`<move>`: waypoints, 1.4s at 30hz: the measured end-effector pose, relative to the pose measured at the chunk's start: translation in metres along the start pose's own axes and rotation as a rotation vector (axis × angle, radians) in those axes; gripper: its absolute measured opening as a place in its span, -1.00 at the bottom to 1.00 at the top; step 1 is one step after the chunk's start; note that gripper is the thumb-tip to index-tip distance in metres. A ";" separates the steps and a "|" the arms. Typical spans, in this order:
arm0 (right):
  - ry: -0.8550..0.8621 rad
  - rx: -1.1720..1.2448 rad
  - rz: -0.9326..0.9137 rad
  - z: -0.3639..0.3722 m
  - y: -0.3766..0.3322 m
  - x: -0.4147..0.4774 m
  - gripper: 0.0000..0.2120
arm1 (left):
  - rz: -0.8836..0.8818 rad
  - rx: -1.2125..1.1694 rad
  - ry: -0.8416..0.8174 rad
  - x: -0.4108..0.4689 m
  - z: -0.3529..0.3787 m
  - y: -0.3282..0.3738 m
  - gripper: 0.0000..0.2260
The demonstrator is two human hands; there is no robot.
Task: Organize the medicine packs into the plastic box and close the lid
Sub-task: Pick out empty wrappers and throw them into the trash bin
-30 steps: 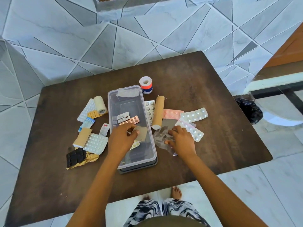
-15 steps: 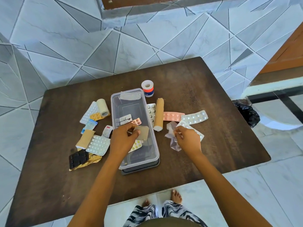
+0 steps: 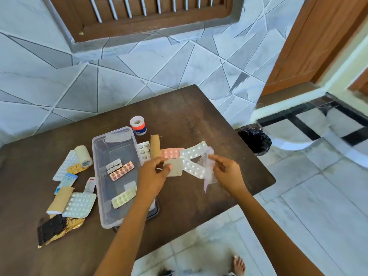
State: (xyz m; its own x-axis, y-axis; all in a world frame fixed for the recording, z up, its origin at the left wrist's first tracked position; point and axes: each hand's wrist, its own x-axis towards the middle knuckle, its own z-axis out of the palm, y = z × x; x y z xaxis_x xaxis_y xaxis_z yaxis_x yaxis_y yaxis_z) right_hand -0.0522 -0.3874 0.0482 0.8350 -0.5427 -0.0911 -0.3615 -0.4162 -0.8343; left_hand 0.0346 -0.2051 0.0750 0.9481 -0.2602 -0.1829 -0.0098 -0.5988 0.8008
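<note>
Two hands busy: left hand (image 3: 153,176) pinches beige card (image 3: 175,167), right hand (image 3: 227,174) grips clear bag (image 3: 208,170), both beside box (image 3: 117,176). Risk: flimsy bag collapses, card misses opening. Packs (image 3: 79,204) remain on table (image 3: 199,116).

Left hand (image 3: 152,174) hides box (image 3: 103,196) right wall; lid beneath mostly hidden.

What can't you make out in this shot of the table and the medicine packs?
- Head view: print on the blister packs in the plastic box is too small.
- The box's near right corner is hidden by the left hand and forearm.
- The clear wrapper held by the right hand is blurred.
</note>
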 end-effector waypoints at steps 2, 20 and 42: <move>-0.033 0.003 -0.021 -0.025 0.016 0.004 -0.69 | 0.004 -0.006 0.001 -0.007 0.027 0.017 -0.75; 0.196 0.166 -0.007 -0.295 0.196 0.097 -0.91 | 0.055 -0.148 -0.087 0.017 0.315 0.210 -0.91; 0.031 0.223 0.439 -0.361 0.326 0.442 -0.94 | -0.305 -0.097 0.036 0.289 0.538 0.297 -0.74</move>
State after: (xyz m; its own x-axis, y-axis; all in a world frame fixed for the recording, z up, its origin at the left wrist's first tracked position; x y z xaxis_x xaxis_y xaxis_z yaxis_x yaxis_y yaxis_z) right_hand 0.0492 -1.0258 -0.0678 0.6096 -0.6547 -0.4470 -0.5760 0.0216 -0.8172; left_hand 0.1346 -0.8650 -0.0470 0.9134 -0.0519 -0.4038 0.3050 -0.5697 0.7632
